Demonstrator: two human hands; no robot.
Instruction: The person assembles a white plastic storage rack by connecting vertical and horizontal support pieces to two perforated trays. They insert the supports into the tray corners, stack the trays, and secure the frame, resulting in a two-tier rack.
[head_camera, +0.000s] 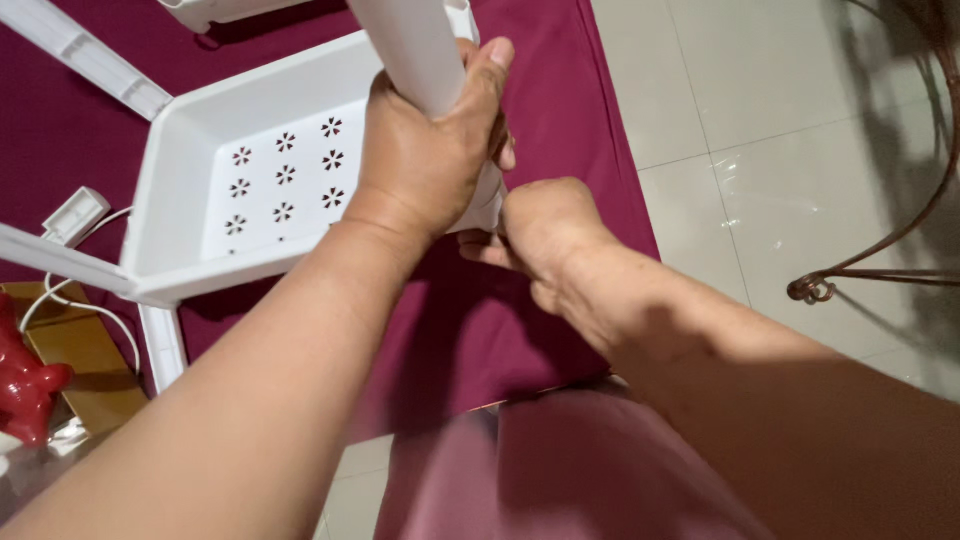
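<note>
The left hand (425, 150) wraps a full, tight grip round a smooth white plastic post (415, 45) that rises at a slant past the top edge of the view; the thumb lies along the post's right side and the fingers curl behind it, seemingly to hold the post steady against the corner where it meets a white plastic rectangular tray with flower-shaped cut-outs in its floor (255, 175). The tray rests on the bench, which is covered by a dark maroon cloth (560, 90), and it is tipped a little so that its open side faces the camera.

The right hand (545, 230) is closed into a fist just beside and below the left, at the tray's near right corner. Its fingers are tucked under and hidden, so I cannot tell whether it pinches a part of the tray or only presses against it; its place low at the joint suggests bracing from beneath.

More white plastic rails (85, 55) lie at the left of the tray. A white plug with its cord (75, 215) and a glossy red ceramic figure (25, 385) sit at the left edge, well apart from both hands. Pale floor tiles (760, 120) show at the right.
</note>
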